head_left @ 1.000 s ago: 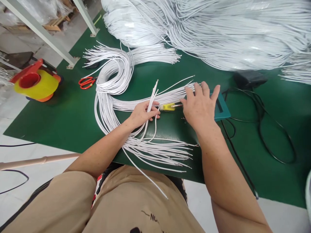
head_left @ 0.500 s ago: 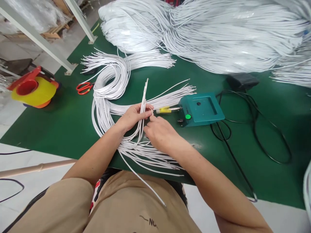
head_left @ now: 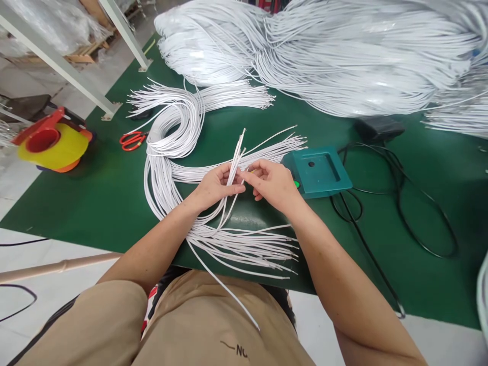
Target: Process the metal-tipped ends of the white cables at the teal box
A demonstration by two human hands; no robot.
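Yellow-and-red roll sat far left; red scissors lay on the green tabletop, beside a curled wire bundle. Left hand pinched a few white wires between its fingers, ends angled up, above the tabletop. Right hand was just beside, fingers bent near those wires; couldn't tell if they gripped any. Teal box stood right of it.
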